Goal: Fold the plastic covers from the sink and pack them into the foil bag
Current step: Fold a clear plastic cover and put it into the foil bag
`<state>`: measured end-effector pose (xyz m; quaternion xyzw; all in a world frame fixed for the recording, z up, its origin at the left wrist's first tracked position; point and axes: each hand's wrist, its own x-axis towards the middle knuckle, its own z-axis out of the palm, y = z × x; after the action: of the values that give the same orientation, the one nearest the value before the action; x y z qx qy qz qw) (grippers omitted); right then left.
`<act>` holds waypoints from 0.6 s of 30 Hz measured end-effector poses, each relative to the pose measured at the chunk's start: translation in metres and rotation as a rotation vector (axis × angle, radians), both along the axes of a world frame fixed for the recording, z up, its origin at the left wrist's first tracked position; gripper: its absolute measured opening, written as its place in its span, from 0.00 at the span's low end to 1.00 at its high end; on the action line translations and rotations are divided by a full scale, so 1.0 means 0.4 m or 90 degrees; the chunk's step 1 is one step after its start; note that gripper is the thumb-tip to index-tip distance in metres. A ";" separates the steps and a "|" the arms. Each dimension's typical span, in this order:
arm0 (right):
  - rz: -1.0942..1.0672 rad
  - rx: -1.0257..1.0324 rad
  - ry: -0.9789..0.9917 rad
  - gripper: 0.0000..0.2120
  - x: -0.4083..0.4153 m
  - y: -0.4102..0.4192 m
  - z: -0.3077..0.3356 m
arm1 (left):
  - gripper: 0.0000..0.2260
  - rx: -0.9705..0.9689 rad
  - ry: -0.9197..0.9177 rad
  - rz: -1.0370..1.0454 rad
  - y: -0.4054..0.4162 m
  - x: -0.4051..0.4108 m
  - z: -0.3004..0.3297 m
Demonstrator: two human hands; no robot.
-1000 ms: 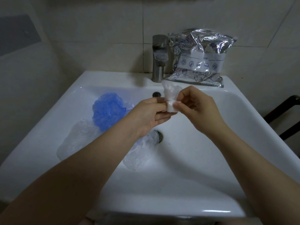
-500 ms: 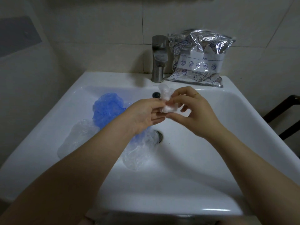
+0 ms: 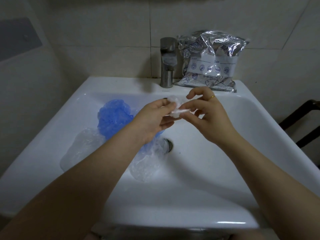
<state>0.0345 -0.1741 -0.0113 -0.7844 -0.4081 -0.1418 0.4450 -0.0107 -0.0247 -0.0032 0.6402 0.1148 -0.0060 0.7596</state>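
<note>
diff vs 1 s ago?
The clear cover, upright a second ago, is now pressed into a flatter, lower wad. The left hand and right hand still pinch it. The blue cover, the clear covers in the sink and the foil bag are unmoved.

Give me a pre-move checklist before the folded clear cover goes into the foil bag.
1. Cover held: ok. left hand and right hand both pinch the folded clear cover.
2. Fold compact: ok, a small wad between the fingertips.
3. foil bag within reach: ok, on the sink ledge beside the faucet.
4. Bag mouth open: cannot tell; its top looks crumpled.
5. Free hand to open the bag: not ok, both are busy.
6. Covers left: not ok. blue cover and clear covers lie in the basin.
</note>
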 end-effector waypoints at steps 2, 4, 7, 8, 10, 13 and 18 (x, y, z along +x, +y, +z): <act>-0.007 0.020 0.082 0.03 -0.003 0.003 0.004 | 0.05 0.063 -0.013 -0.005 -0.001 -0.001 -0.002; -0.022 0.069 0.179 0.06 -0.005 0.008 0.000 | 0.05 0.110 -0.028 -0.020 -0.005 -0.003 -0.005; -0.052 0.167 0.319 0.08 -0.007 0.020 -0.009 | 0.05 0.136 -0.053 -0.033 -0.009 -0.007 -0.008; -0.055 0.198 0.371 0.06 -0.008 0.023 -0.011 | 0.05 0.144 -0.063 -0.036 -0.009 -0.008 -0.009; -0.055 0.241 0.471 0.04 -0.011 0.024 -0.010 | 0.05 0.143 -0.075 -0.033 -0.011 -0.009 -0.007; -0.047 0.273 0.556 0.06 -0.013 0.021 -0.005 | 0.09 0.119 -0.065 -0.028 -0.020 -0.011 -0.001; -0.055 0.352 0.655 0.12 -0.001 0.018 -0.013 | 0.08 0.225 -0.079 -0.003 -0.029 -0.011 -0.007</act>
<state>0.0341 -0.1671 -0.0165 -0.6232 -0.0550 0.1385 0.7678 -0.0149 -0.0361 -0.0058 0.7629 0.0657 0.0522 0.6411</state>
